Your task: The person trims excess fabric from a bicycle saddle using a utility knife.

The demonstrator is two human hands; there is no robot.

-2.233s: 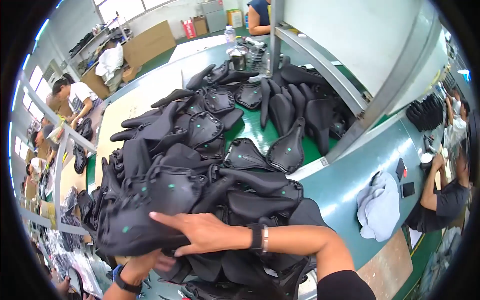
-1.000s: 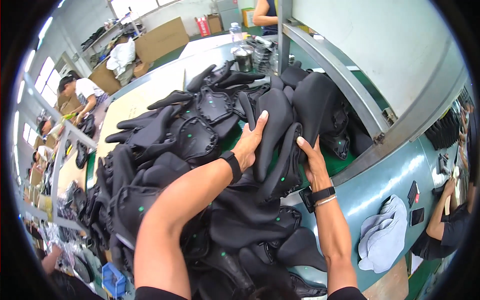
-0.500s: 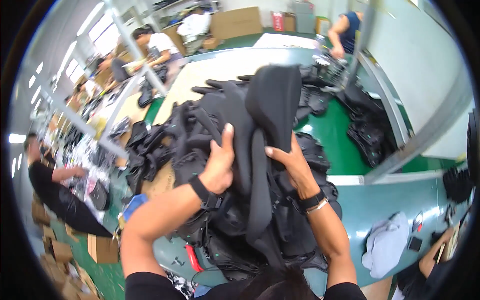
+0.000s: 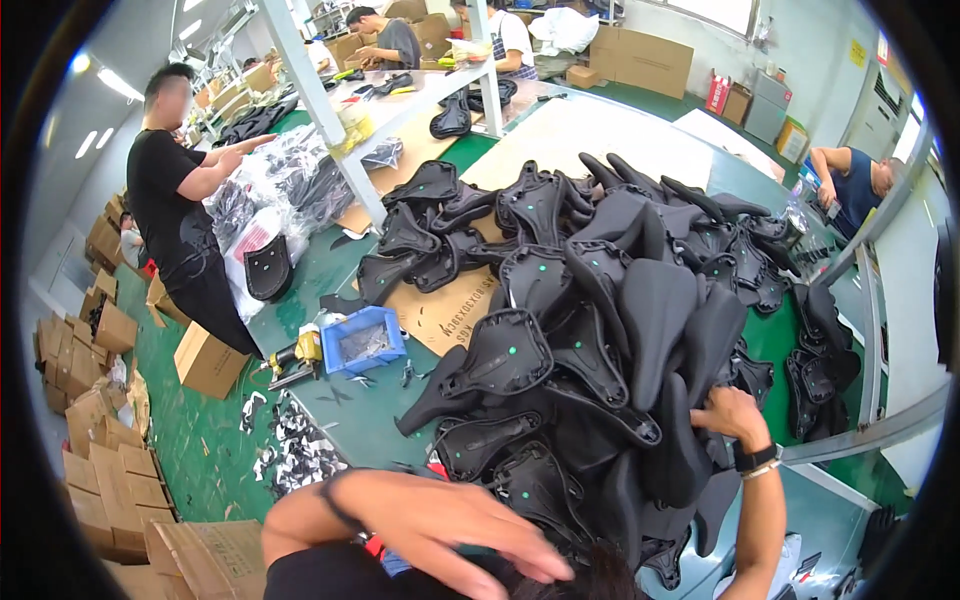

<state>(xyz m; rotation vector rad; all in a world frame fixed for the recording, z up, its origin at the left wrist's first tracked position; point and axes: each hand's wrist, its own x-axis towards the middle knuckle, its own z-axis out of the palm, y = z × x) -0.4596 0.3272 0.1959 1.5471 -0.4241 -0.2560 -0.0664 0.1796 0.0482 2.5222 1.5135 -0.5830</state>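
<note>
Head view, items as I see them from my station.

1. Pile of black bicycle saddles [image 4: 600, 330]: a large heap on the green table [image 4: 350, 400], running from the middle toward its far right end. Many lie underside up, showing ribbed shells with small green dots; others show smooth padded tops.

2. Right hand [image 4: 732, 412]: at the near right flank of the pile, fingers curled and pressed onto a tall padded saddle [image 4: 690, 450] standing on edge. I cannot tell whether the fingers close around it. A dark wristband [image 4: 756, 458] sits at the wrist.

3. Left hand [image 4: 470, 530]: raised close to the camera at the lower edge, fingers spread and flat, holding nothing, resting on dark hair [image 4: 590, 578] and well clear of the pile.

4. Blue parts bin [image 4: 362, 342]: on the table, just left of the pile, holding small metal pieces.

5. Yellow-and-black power tool [image 4: 292, 358]: beside the bin, at the table's left edge.

6. Cardboard sheet [image 4: 450, 305]: flat on the table, partly under the saddles.

7. Person in black [image 4: 180, 200]: standing at the table's far left side, arm extended over clear bags.

8. Cardboard boxes [image 4: 90, 420]: stacked on the green floor, left.
</note>
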